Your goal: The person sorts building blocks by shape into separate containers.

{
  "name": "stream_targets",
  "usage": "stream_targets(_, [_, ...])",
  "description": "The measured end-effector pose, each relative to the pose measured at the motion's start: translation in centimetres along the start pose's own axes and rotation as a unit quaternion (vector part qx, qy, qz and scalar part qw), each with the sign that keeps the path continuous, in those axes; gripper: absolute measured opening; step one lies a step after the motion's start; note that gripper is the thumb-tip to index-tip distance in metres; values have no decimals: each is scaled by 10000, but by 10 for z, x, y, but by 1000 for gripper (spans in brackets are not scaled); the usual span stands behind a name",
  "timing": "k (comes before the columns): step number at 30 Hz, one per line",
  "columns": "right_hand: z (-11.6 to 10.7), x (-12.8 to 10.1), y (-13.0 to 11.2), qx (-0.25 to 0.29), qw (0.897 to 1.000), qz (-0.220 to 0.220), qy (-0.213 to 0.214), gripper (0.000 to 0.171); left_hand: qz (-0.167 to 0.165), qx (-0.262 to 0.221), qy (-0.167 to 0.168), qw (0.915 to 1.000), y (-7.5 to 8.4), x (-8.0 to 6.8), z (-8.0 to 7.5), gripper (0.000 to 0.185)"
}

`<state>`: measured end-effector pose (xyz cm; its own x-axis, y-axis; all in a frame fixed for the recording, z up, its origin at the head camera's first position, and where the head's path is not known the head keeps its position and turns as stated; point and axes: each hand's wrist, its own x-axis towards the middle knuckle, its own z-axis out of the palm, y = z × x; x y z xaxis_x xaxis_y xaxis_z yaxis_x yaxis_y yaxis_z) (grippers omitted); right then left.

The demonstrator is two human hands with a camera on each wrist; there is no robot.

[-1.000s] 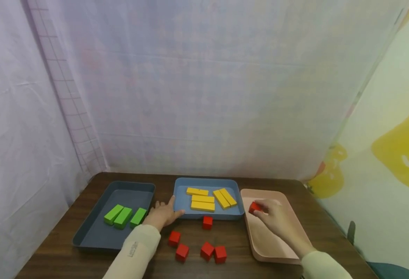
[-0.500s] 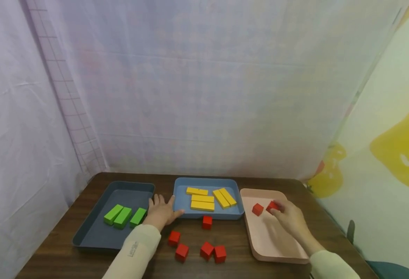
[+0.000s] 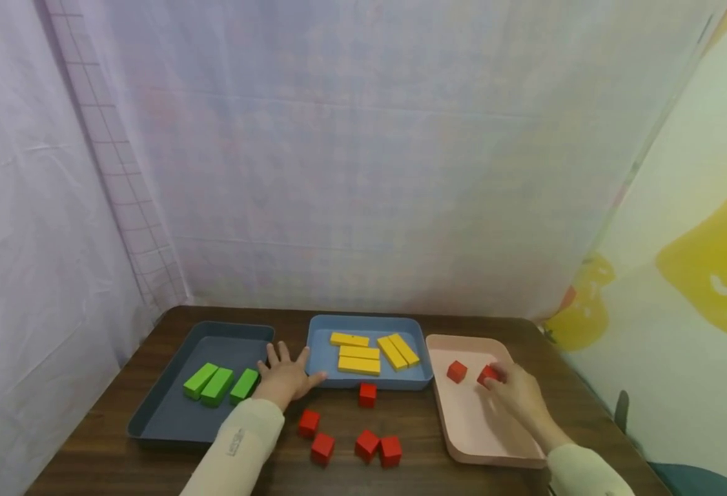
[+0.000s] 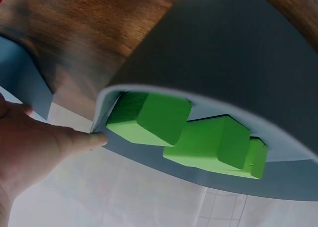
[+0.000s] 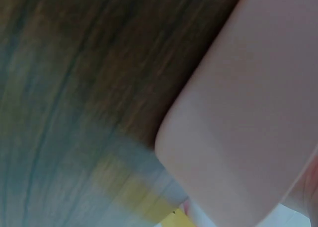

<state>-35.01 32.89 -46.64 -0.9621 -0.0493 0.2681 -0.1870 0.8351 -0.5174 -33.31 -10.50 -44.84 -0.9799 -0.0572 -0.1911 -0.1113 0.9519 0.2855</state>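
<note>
Head view, lower right of the frame: the right hand pinches a small red wooden cube inside the pink plastic tray, beside another red cube. Lower centre, the left hand rests flat with fingers spread on the dark wooden bench.

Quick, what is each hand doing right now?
Left hand: open, flat on the table.
Right hand: holding a red cube in the pink tray.
</note>
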Motion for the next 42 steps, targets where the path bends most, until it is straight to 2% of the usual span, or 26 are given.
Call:
stream_targets(6, [7, 1, 3, -15, 10000, -49, -4, 31, -65, -139, 34, 9999, 0, -2, -1, 81])
stream_targets(15, [18, 10, -5, -40, 9986, 133, -511, 20, -46, -171, -49, 9998, -1, -3, -2, 78])
stream_targets(21, [26, 12, -7, -459, 9980, -91, -423, 11, 39, -148, -17, 9999, -1, -4, -2, 78])
stream_targets(24, [29, 11, -6, -615, 9974, -108, -367, 21, 30, -162, -32, 9999, -1, -5, -3, 78])
stream_targets(29, [30, 8, -6, -505, 9981, -38, -358, 37, -14, -135, -106, 9999, 0, -4, -3, 77])
stream_targets(35, [26, 6, -5, -190, 9994, -203, -202, 44, 27, -125, -39, 9999, -1, -1, -1, 79])
stream_targets(42, [20, 7, -14, -128, 9986, -507, 49, 47, 33, -163, 2, 9999, -2, 0, 0, 80])
